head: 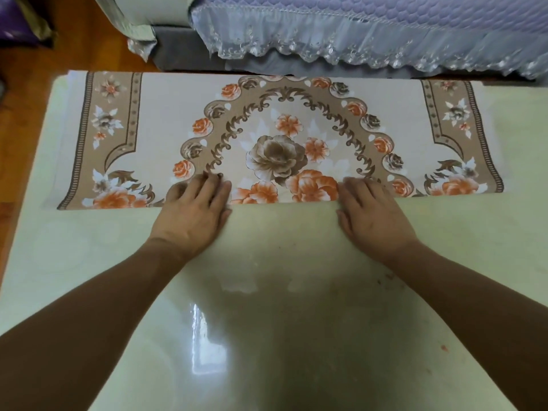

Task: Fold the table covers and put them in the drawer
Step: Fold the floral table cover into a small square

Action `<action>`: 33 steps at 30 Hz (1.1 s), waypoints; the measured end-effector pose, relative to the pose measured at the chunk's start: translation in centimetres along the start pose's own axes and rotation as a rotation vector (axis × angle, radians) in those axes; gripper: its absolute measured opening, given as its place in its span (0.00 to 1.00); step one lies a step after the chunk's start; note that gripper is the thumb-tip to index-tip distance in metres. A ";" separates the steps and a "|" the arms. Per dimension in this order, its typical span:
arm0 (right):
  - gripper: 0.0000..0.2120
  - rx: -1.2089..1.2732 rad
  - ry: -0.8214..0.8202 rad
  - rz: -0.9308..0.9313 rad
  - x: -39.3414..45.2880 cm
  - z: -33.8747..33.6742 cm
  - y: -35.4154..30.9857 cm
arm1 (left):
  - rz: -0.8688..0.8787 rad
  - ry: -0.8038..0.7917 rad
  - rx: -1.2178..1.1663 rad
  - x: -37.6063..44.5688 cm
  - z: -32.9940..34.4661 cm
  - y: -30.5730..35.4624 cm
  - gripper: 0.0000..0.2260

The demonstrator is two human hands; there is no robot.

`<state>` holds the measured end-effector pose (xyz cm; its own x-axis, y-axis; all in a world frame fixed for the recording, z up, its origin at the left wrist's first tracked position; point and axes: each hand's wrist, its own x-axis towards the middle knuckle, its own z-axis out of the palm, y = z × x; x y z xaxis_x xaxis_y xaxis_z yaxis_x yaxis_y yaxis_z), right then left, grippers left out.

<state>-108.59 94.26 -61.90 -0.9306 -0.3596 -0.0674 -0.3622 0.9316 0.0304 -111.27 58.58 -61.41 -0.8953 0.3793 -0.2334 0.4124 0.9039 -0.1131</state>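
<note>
A: Beige vinyl, by the look of it. The cover (281, 137) lies across the far half of the table (296, 292), folded into a long strip, printed with orange and brown flowers.

B: And my hands?

A: Your left hand (192, 212) and right hand (375, 213) both rest flat on its near folded edge, fingers straight and close together, pressing the crease down rather than gripping anything.

B: So how far along am I?

A: I'd say early. You have one lengthwise fold made; the strip is still too long, so more folds are needed. No drawer is in view, and only one cover shows. Beyond the table there's just a bed (370, 28) with a lace frill.
</note>
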 end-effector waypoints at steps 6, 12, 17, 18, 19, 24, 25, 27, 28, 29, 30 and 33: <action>0.21 -0.038 -0.063 0.016 1.4 -0.2 1.3 | 0.140 -0.031 0.126 1.0 -0.9 -0.1 0.22; 0.13 -0.178 -0.078 -0.027 2.2 -1.5 0.9 | 0.168 0.047 0.146 1.7 -1.7 0.3 0.21; 0.10 -0.243 -0.022 -0.101 1.3 -1.5 1.2 | 0.192 0.174 0.106 1.0 -1.5 0.1 0.16; 0.10 -0.242 -0.017 -0.092 0.9 -1.6 1.3 | 0.178 0.203 0.096 0.7 -1.5 0.2 0.16; 0.11 -0.238 -0.014 -0.077 0.6 -1.7 1.3 | 0.164 0.225 0.089 0.3 -1.4 0.3 0.16; 0.15 -0.268 -0.042 -0.097 -2.1 -3.1 0.6 | 0.161 0.234 0.084 -2.1 -1.0 1.6 0.17; 0.15 -0.275 -0.043 -0.119 -2.9 -3.6 0.4 | 0.169 0.225 0.076 -2.9 -1.0 1.7 0.18; 0.13 -0.276 -0.048 -0.166 -5.0 -4.6 -0.5 | 0.198 0.217 0.071 -4.8 -0.8 2.0 0.18; 0.13 -0.274 -0.064 -0.180 -6.2 -4.9 -1.0 | 0.219 0.216 0.068 -6.0 -0.9 2.2 0.17; 0.14 -0.269 -0.089 -0.181 -7.6 -5.1 -1.7 | 0.243 0.213 0.063 -7.2 -1.0 2.6 0.17; 0.16 -0.261 -0.125 -0.173 -9.2 -5.3 -2.4 | 0.267 0.207 0.054 -8.6 -1.4 3.0 0.17; 0.18 -0.212 -0.287 -0.149 -14.7 -5.6 -5.2 | 0.366 0.157 0.017 -13.4 -2.2 5.0 0.20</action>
<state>-93.32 94.42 -55.44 -0.8257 -0.4325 -0.3623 -0.5227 0.8282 0.2024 -97.61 58.42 -56.73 -0.7030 0.7025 -0.1106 0.7105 0.7006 -0.0661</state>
